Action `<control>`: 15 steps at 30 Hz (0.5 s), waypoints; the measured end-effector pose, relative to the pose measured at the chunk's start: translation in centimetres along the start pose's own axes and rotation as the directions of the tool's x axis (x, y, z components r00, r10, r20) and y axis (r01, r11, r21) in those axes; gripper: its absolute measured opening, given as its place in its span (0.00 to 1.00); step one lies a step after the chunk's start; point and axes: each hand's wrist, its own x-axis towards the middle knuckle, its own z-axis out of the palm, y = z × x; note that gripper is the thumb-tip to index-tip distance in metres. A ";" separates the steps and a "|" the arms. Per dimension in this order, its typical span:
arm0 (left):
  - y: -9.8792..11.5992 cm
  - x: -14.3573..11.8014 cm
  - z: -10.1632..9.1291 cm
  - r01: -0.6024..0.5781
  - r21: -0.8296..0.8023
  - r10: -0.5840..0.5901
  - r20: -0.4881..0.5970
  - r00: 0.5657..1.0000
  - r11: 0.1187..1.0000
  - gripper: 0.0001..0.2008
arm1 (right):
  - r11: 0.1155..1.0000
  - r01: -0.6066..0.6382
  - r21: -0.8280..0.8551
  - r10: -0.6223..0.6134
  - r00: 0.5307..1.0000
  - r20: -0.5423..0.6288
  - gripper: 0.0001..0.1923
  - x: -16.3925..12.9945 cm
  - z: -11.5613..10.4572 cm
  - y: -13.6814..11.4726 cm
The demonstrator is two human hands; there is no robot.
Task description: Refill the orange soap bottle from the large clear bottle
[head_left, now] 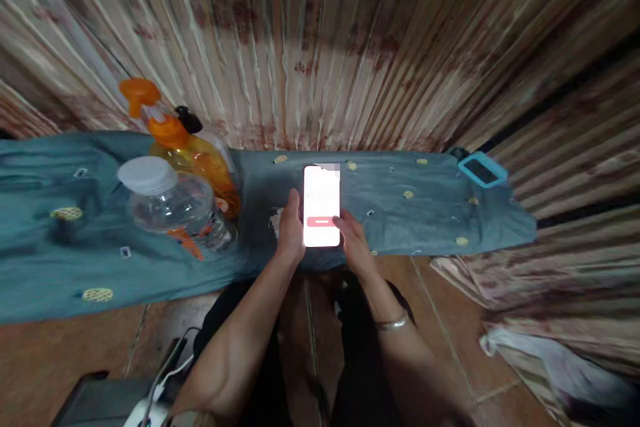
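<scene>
A smartphone (pixel 321 203) with a bright white screen and a red button bar is held upright in front of me, above the blue-green covered surface. My left hand (pixel 291 230) grips its left edge, the thumb along the side and the other fingers hidden behind. On the other side, my right hand (pixel 354 240) is closed against the lower right edge, its thumb at the right end of the red bar. The small text on the screen is too bright to read.
Left on the blue-green cloth (pixel 390 220) stand a clear plastic jar (pixel 175 203) with a white lid and an orange spray bottle (pixel 200 163). A light-blue framed object (pixel 483 170) lies at the right end. Pleated curtains (pixel 320 73) hang behind. A white power strip (pixel 147 413) sits low left.
</scene>
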 end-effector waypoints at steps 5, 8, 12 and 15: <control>-0.1 0.0 0.0 -0.019 -0.003 0.019 0.016 1.000 1.000 0.28 | 1.000 0.005 -0.006 -0.005 1.000 0.003 0.17 0.0 0.1 -0.2; -0.1 0.1 0.1 -0.036 -0.016 0.036 0.007 0.999 0.999 0.26 | 0.999 0.013 -0.031 -0.013 1.000 0.003 0.16 0.0 0.0 -0.2; -0.2 0.3 0.0 -0.040 -0.029 0.040 0.003 0.999 0.999 0.24 | 0.996 0.044 -0.077 -0.044 0.999 0.000 0.17 0.0 0.0 -0.1; -0.2 0.4 0.0 -0.041 -0.039 0.041 0.021 0.999 0.998 0.22 | 0.990 0.063 -0.130 -0.064 0.998 -0.002 0.19 -0.2 0.0 0.0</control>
